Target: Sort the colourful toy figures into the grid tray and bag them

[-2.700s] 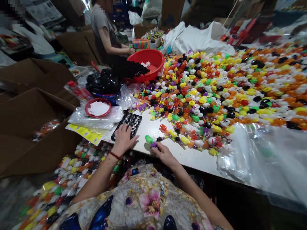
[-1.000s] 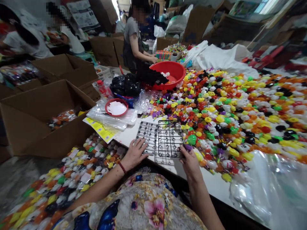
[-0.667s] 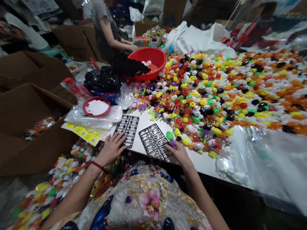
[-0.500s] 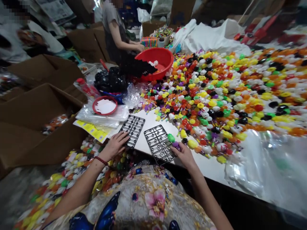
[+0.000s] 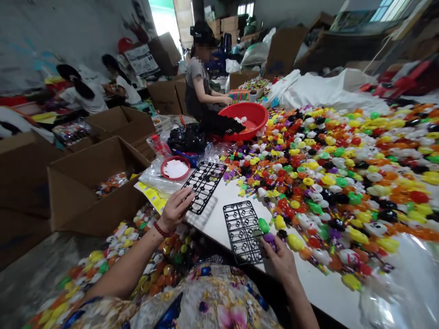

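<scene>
My left hand grips the near left edge of a black plastic grid frame. The frame is tilted up off the white table, and its shadow falls below it. A second black grid frame lies by the table's near edge. At its right side my right hand is closed around a small purple plastic piece; part of the piece is hidden by the fingers. Just beyond it are a green piece and a yellow piece.
A wide heap of coloured plastic pieces covers the table's right side. A red basin stands at the back, near a seated person. Left are a small red dish with white slips and an open cardboard box.
My left hand has lifted the left grid frame off the table and tilted it. My right hand stays by the second frame with the purple piece. The view has swung up and left.
</scene>
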`<state>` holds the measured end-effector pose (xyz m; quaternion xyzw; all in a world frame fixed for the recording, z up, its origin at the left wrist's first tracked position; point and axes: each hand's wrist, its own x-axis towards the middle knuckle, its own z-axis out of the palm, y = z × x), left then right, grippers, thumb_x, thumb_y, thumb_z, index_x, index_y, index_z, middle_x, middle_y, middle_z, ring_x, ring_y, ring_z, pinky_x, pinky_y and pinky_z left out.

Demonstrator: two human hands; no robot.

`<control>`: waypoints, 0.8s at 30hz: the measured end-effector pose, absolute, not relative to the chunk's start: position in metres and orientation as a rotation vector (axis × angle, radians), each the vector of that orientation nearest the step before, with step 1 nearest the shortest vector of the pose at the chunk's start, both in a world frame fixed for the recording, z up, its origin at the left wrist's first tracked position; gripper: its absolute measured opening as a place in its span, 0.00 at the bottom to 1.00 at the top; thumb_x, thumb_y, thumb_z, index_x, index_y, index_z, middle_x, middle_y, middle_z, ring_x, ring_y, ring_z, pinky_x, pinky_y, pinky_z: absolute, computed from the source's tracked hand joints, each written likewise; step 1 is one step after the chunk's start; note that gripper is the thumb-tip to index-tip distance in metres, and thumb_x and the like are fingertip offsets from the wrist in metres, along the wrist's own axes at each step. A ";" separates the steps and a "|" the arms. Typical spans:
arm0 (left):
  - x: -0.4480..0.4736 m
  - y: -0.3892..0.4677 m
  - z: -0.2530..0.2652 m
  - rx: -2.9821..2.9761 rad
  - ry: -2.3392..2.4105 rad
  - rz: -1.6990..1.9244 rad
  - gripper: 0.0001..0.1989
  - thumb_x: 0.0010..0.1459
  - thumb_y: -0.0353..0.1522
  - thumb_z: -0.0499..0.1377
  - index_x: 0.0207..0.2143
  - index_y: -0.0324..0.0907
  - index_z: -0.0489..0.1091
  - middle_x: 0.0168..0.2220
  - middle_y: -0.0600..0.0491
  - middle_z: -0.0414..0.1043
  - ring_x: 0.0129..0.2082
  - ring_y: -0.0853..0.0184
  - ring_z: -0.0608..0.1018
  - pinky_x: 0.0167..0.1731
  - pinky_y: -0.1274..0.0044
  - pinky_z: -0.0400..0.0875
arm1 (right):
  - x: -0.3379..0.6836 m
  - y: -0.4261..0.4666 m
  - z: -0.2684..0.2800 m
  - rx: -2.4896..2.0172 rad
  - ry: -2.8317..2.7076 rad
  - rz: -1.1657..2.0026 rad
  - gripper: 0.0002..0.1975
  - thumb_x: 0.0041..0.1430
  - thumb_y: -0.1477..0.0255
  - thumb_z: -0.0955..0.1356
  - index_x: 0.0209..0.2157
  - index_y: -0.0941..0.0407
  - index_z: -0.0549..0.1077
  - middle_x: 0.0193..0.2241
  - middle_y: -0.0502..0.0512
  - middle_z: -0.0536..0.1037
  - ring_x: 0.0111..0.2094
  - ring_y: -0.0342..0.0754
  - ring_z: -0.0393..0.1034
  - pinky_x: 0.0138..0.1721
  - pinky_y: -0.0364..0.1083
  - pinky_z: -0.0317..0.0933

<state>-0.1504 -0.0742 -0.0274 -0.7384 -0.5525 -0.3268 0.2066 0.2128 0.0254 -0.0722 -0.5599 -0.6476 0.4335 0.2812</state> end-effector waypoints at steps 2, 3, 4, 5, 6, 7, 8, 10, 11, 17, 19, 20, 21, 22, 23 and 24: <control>-0.153 -0.050 -0.018 -2.069 -1.545 -0.870 0.26 0.65 0.27 0.49 0.64 0.50 0.60 0.58 0.45 0.71 0.60 0.59 0.70 0.57 0.61 0.70 | 0.212 0.025 -0.073 -1.487 -1.749 1.143 0.25 0.45 0.44 0.66 0.24 0.52 0.73 0.19 0.52 0.74 0.24 0.52 0.67 0.28 0.48 0.62; -0.154 -0.036 -0.014 -2.096 -1.544 -0.833 0.24 0.65 0.27 0.49 0.62 0.49 0.64 0.57 0.45 0.72 0.59 0.60 0.71 0.56 0.60 0.70 | 0.212 0.025 -0.073 -1.477 -1.758 1.127 0.24 0.45 0.44 0.66 0.24 0.52 0.73 0.19 0.52 0.74 0.24 0.52 0.68 0.28 0.48 0.62; -0.154 -0.021 -0.010 -2.138 -1.540 -0.784 0.22 0.65 0.27 0.49 0.59 0.48 0.67 0.56 0.45 0.73 0.58 0.60 0.72 0.56 0.60 0.70 | 0.212 0.024 -0.074 -1.466 -1.766 1.108 0.24 0.46 0.44 0.66 0.24 0.52 0.74 0.20 0.52 0.75 0.25 0.53 0.68 0.29 0.48 0.63; -0.155 -0.005 -0.007 -2.188 -1.534 -0.729 0.21 0.65 0.27 0.48 0.57 0.48 0.69 0.54 0.45 0.74 0.57 0.60 0.73 0.55 0.60 0.70 | 0.212 0.024 -0.074 -1.457 -1.771 1.086 0.24 0.46 0.44 0.65 0.25 0.52 0.74 0.20 0.53 0.75 0.25 0.53 0.68 0.29 0.48 0.63; -0.157 0.012 -0.004 -2.243 -1.534 -0.668 0.20 0.65 0.27 0.48 0.55 0.48 0.71 0.53 0.45 0.74 0.56 0.60 0.74 0.55 0.59 0.70 | 0.212 0.024 -0.075 -1.448 -1.774 1.065 0.24 0.47 0.44 0.65 0.25 0.51 0.74 0.21 0.53 0.76 0.25 0.53 0.68 0.29 0.48 0.63; -0.159 0.029 -0.001 -2.294 -1.537 -0.606 0.20 0.65 0.27 0.48 0.53 0.47 0.72 0.52 0.44 0.75 0.55 0.60 0.74 0.55 0.59 0.70 | 0.211 0.023 -0.075 -1.441 -1.778 1.049 0.24 0.48 0.44 0.64 0.25 0.51 0.73 0.21 0.53 0.76 0.25 0.53 0.68 0.29 0.48 0.63; -0.163 0.046 0.002 -2.327 -1.542 -0.554 0.19 0.65 0.27 0.48 0.51 0.46 0.73 0.52 0.44 0.75 0.54 0.60 0.75 0.54 0.58 0.70 | 0.211 0.022 -0.076 -1.437 -1.785 1.041 0.24 0.49 0.44 0.64 0.26 0.51 0.73 0.21 0.53 0.76 0.25 0.53 0.68 0.29 0.48 0.62; -0.171 0.077 0.008 -2.341 -1.581 -0.476 0.17 0.64 0.28 0.49 0.49 0.43 0.74 0.51 0.43 0.75 0.54 0.59 0.75 0.55 0.57 0.67 | 0.210 0.020 -0.075 -1.453 -1.794 1.036 0.22 0.50 0.46 0.63 0.26 0.50 0.72 0.20 0.52 0.75 0.24 0.52 0.67 0.27 0.47 0.60; -0.176 0.090 0.011 -2.322 -1.618 -0.454 0.16 0.65 0.28 0.49 0.48 0.42 0.73 0.52 0.43 0.75 0.55 0.59 0.74 0.57 0.56 0.64 | 0.209 0.018 -0.074 -1.470 -1.797 1.031 0.20 0.51 0.48 0.62 0.25 0.50 0.71 0.19 0.52 0.74 0.23 0.52 0.66 0.27 0.47 0.59; -0.175 0.125 0.004 -2.290 -1.797 -0.336 0.24 0.55 0.19 0.50 0.53 0.38 0.69 0.61 0.39 0.65 0.67 0.49 0.59 0.63 0.44 0.42 | 0.207 0.013 -0.069 -1.539 -1.808 1.010 0.15 0.53 0.55 0.61 0.26 0.51 0.70 0.20 0.50 0.73 0.25 0.50 0.65 0.28 0.45 0.56; -0.160 0.115 -0.004 -2.350 -1.782 -0.314 0.28 0.53 0.19 0.52 0.56 0.39 0.68 0.64 0.38 0.61 0.68 0.48 0.57 0.63 0.45 0.46 | 0.207 0.014 -0.070 -1.543 -1.812 1.045 0.14 0.54 0.58 0.62 0.27 0.51 0.72 0.22 0.50 0.74 0.27 0.49 0.66 0.29 0.44 0.57; -0.150 0.105 -0.008 -2.420 -1.737 -0.319 0.28 0.54 0.20 0.52 0.57 0.39 0.67 0.64 0.38 0.61 0.68 0.49 0.57 0.63 0.47 0.49 | 0.208 0.015 -0.071 -1.548 -1.817 1.059 0.13 0.55 0.59 0.63 0.28 0.52 0.73 0.22 0.49 0.74 0.27 0.49 0.67 0.29 0.43 0.57; -0.140 0.093 -0.013 -2.517 -1.672 -0.331 0.27 0.55 0.21 0.52 0.58 0.40 0.66 0.64 0.39 0.62 0.67 0.51 0.59 0.63 0.50 0.53 | 0.209 0.016 -0.072 -1.551 -1.828 1.070 0.13 0.55 0.59 0.63 0.28 0.52 0.73 0.22 0.49 0.74 0.27 0.48 0.67 0.29 0.43 0.57; -0.129 0.078 -0.019 -2.643 -1.579 -0.342 0.25 0.57 0.23 0.53 0.57 0.41 0.67 0.62 0.40 0.64 0.66 0.54 0.62 0.63 0.53 0.57 | 0.209 0.017 -0.073 -1.551 -1.846 1.079 0.13 0.56 0.59 0.64 0.28 0.52 0.74 0.22 0.49 0.74 0.28 0.48 0.67 0.29 0.43 0.57; -0.119 0.063 -0.024 -2.779 -1.474 -0.348 0.24 0.58 0.26 0.53 0.58 0.43 0.67 0.62 0.42 0.66 0.65 0.56 0.63 0.62 0.56 0.60 | 0.210 0.018 -0.074 -1.549 -1.869 1.086 0.13 0.56 0.59 0.64 0.28 0.52 0.74 0.22 0.49 0.74 0.28 0.48 0.67 0.30 0.43 0.57; -0.109 0.048 -0.030 -2.895 -1.377 -0.368 0.23 0.60 0.29 0.54 0.58 0.45 0.66 0.61 0.43 0.66 0.65 0.57 0.64 0.61 0.58 0.62 | 0.209 0.019 -0.075 -1.544 -1.894 1.093 0.13 0.57 0.59 0.64 0.29 0.52 0.74 0.22 0.49 0.74 0.29 0.48 0.67 0.30 0.43 0.57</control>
